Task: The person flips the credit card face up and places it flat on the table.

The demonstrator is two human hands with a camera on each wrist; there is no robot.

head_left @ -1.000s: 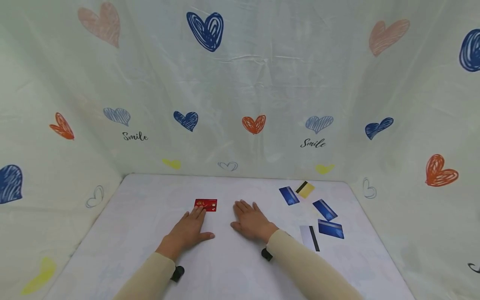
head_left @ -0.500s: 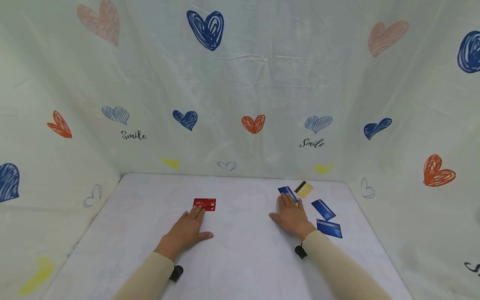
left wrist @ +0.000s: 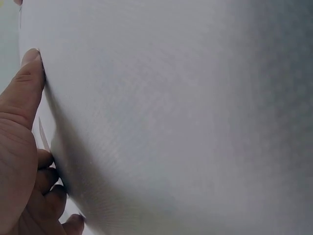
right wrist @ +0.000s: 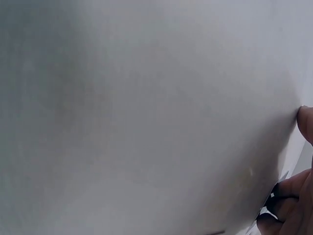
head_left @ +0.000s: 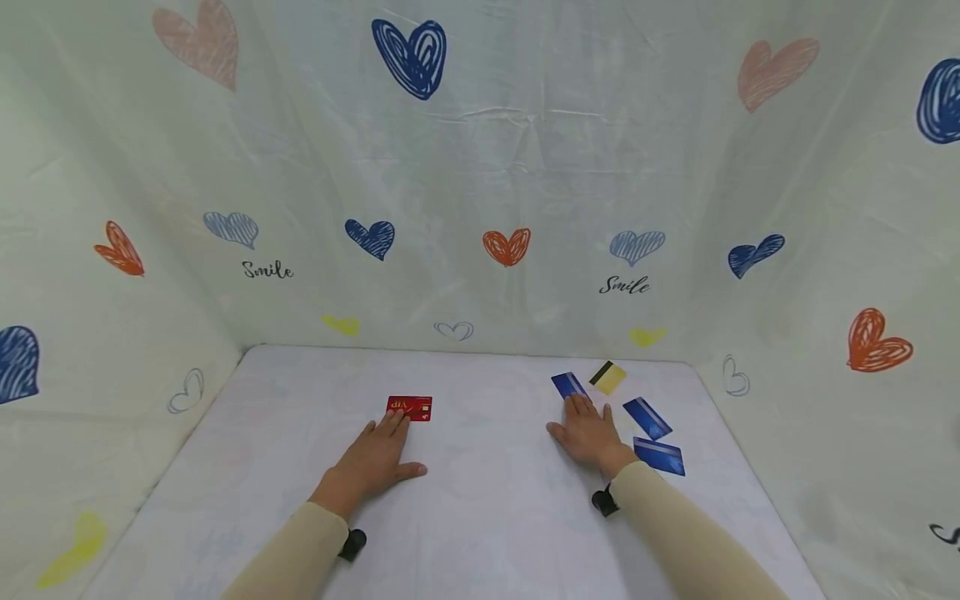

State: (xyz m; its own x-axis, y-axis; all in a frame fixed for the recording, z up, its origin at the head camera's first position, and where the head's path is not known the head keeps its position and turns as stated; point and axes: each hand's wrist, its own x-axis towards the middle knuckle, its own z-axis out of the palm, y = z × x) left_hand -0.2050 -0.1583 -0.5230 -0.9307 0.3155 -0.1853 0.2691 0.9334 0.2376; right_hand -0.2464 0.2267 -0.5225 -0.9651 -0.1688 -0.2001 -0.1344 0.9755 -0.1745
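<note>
A red VIP card (head_left: pixel 422 408) lies on the white table, and the fingertips of my left hand (head_left: pixel 372 462) rest on its near edge. That hand is flat with the thumb spread out to the right. Towards the back right, my right hand (head_left: pixel 589 432) touches the near end of a blue card (head_left: pixel 568 384) with its outstretched fingers, covering part of it. In the left wrist view the fingers of my left hand (left wrist: pixel 29 147) meet the tabletop. The right wrist view shows only part of my right hand (right wrist: pixel 293 196) at the edge, with a thin card edge by the fingers.
A yellow card (head_left: pixel 611 380) with a black stripe lies beyond my right hand. Two more blue cards, one farther (head_left: pixel 648 418) and one nearer (head_left: pixel 659 456), lie right of it. A heart-patterned curtain (head_left: pixel 480 167) surrounds the table (head_left: pixel 480 517).
My right hand has moved right from mid-table onto the blue card, which has shifted slightly left. The white striped card is now hidden behind the right arm. My left hand stays put.
</note>
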